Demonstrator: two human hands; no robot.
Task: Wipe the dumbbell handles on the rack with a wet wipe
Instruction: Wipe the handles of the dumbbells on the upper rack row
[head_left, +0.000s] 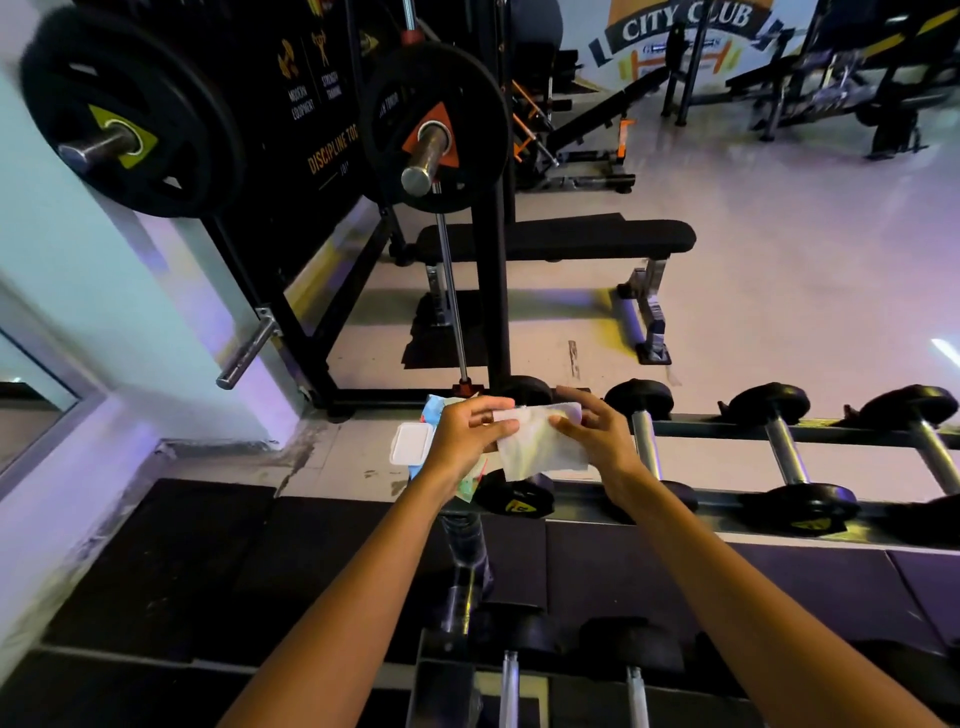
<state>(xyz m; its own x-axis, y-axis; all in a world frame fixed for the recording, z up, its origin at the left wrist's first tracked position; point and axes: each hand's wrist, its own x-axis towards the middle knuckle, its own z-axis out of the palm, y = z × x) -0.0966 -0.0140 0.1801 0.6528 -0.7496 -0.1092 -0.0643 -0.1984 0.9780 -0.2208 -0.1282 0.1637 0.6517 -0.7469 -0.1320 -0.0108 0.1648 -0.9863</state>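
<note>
My left hand (467, 441) grips a colourful wet wipe pack (415, 441) whose white lid stands open, and its thumb and fingers also pinch the left edge of a white wet wipe (540, 447). My right hand (597, 431) pinches the wipe's right side, so the sheet is spread between both hands. All this hovers above the left end of the dumbbell rack (701, 428). Black dumbbells with chrome handles (787, 447) lie in a row on the upper tier to the right. One dumbbell (514, 496) is partly hidden under the wipe.
A lower rack tier holds more dumbbells (631, 670) near the bottom edge. A squat rack with loaded barbell plates (436, 130) stands behind, with a flat bench (561, 239) beside it. A wall and mirror (31, 395) are at the left. Dark floor mats (156, 561) lie below.
</note>
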